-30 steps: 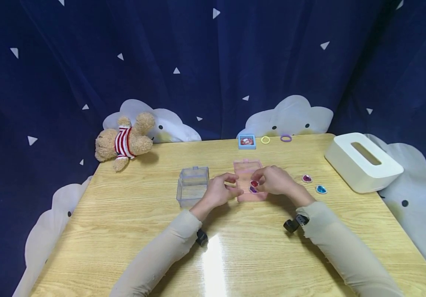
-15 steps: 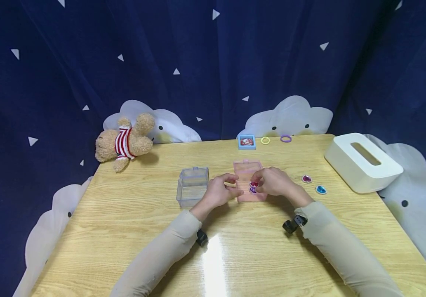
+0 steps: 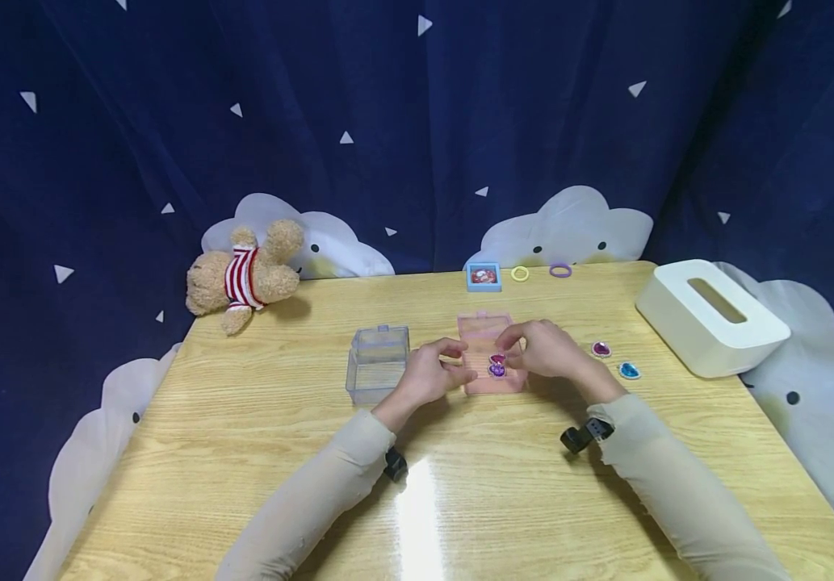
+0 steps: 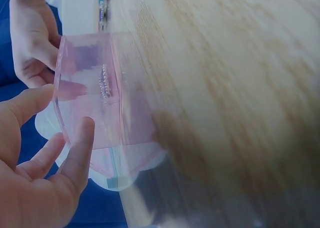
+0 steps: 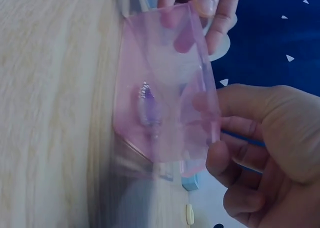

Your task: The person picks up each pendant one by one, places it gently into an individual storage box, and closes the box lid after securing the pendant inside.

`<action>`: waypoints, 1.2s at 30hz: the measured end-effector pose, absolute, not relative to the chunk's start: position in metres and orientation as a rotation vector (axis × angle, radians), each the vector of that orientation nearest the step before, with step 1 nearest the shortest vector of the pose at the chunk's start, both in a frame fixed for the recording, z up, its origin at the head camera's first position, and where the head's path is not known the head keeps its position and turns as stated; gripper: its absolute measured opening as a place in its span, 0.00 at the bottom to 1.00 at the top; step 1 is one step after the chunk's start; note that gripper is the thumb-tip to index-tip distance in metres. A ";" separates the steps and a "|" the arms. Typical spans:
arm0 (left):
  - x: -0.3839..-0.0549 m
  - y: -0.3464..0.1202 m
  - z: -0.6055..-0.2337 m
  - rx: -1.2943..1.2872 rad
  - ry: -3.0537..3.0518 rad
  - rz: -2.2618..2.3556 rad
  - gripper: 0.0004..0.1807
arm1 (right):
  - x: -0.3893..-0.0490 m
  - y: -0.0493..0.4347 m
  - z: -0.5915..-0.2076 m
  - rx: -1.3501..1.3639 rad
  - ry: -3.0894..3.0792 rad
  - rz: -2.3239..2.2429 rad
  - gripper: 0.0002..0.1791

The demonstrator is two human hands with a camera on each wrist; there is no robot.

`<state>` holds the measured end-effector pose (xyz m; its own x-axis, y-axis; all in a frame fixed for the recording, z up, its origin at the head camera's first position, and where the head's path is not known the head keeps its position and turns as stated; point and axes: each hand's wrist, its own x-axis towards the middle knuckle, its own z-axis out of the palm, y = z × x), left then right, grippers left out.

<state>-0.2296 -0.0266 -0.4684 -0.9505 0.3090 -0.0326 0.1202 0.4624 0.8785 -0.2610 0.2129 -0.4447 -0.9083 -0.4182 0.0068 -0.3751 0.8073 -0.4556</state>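
A clear pink box (image 3: 492,387) stands on the table with its lid folded back. Inside lie a red gem (image 3: 497,358) and a purple gem (image 3: 496,370), both with sparkling rims, side by side. My left hand (image 3: 431,375) is at the box's left side; in the left wrist view its extended fingers (image 4: 82,138) lie against the clear wall. At the right side is my right hand (image 3: 543,351), thumb and index finger parted, fingertips right at the rim in the right wrist view. Neither hand holds a gem.
Left of the pink box stands an open greyish clear box (image 3: 376,375). A magenta gem (image 3: 601,349) and a blue gem (image 3: 630,370) lie right, near a white tissue box (image 3: 707,323). Behind are a blue square case (image 3: 484,287), yellow ring (image 3: 520,268), purple ring (image 3: 560,265) and teddy bear (image 3: 274,282).
My right hand has let go of the red gem inside the pink box and drawn slightly up and to the right. My left hand has stayed at the box's left side.
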 end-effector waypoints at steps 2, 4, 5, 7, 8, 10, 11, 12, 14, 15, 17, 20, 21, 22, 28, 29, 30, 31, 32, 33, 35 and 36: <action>-0.229 -0.027 -0.468 0.375 2.523 1.487 0.29 | -0.262 0.215 -0.444 -0.636 2.893 -0.755 0.15; -0.230 -0.027 -0.468 0.379 2.523 1.489 0.29 | -0.263 0.218 -0.443 -0.636 2.892 -0.809 0.14; -0.230 -0.027 -0.468 0.381 2.523 1.491 0.29 | -0.263 0.219 -0.442 -0.634 2.889 -0.838 0.13; -0.230 -0.027 -0.468 0.383 2.523 1.492 0.29 | -0.263 0.222 -0.439 -0.630 2.883 -0.882 0.13; -0.230 -0.027 -0.468 0.385 2.524 1.491 0.29 | -0.263 0.224 -0.437 -0.632 2.885 -0.896 0.13; -0.229 -0.027 -0.467 0.384 2.523 1.493 0.29 | -0.263 0.228 -0.434 -0.624 2.892 -0.902 0.13; -0.229 -0.027 -0.467 0.381 2.521 1.492 0.29 | -0.263 0.230 -0.433 -0.615 2.900 -0.898 0.13; -0.229 -0.027 -0.467 0.382 2.521 1.491 0.29 | -0.264 0.233 -0.433 -0.604 2.907 -0.892 0.13; -0.228 -0.027 -0.467 0.384 2.524 1.488 0.29 | -0.264 0.238 -0.431 -0.571 2.920 -0.880 0.14; -0.228 -0.027 -0.467 0.385 2.525 1.488 0.29 | -0.265 0.241 -0.430 -0.554 2.923 -0.875 0.14; -0.228 -0.027 -0.466 0.389 2.527 1.489 0.29 | -0.266 0.246 -0.428 -0.527 2.930 -0.871 0.14; -0.228 -0.027 -0.466 0.392 2.526 1.493 0.28 | -0.266 0.255 -0.425 -0.485 2.937 -0.874 0.13; -0.228 -0.027 -0.466 0.393 2.525 1.493 0.28 | -0.266 0.259 -0.425 -0.476 2.942 -0.875 0.13; -0.228 -0.028 -0.466 0.393 2.523 1.493 0.28 | -0.265 0.261 -0.424 -0.471 2.945 -0.878 0.13; -0.228 -0.028 -0.467 0.391 2.522 1.492 0.28 | -0.267 0.280 -0.425 -0.440 2.981 -0.851 0.15; -0.228 -0.028 -0.467 0.389 2.521 1.493 0.28 | -0.268 0.283 -0.426 -0.425 2.987 -0.840 0.15; -0.228 -0.028 -0.467 0.387 2.521 1.491 0.28 | -0.268 0.287 -0.427 -0.414 2.988 -0.837 0.16; -0.228 -0.028 -0.467 0.385 2.521 1.489 0.28 | -0.269 0.290 -0.428 -0.397 2.990 -0.830 0.16; -0.228 -0.028 -0.467 0.382 2.521 1.487 0.28 | -0.270 0.293 -0.429 -0.375 2.989 -0.822 0.16; -0.228 -0.028 -0.466 0.379 2.521 1.485 0.28 | -0.271 0.296 -0.431 -0.357 2.992 -0.814 0.17; -0.228 -0.028 -0.466 0.373 2.520 1.482 0.28 | -0.272 0.303 -0.434 -0.322 2.986 -0.809 0.17; -0.227 -0.028 -0.466 0.371 2.519 1.480 0.28 | -0.272 0.305 -0.436 -0.309 2.980 -0.813 0.17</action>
<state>-0.2274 -0.0280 -0.4657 -0.9494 0.3114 -0.0417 0.1151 0.4683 0.8761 -0.2719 0.3055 -0.4358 -0.9794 -0.2011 0.0162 -0.1815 0.8431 -0.5061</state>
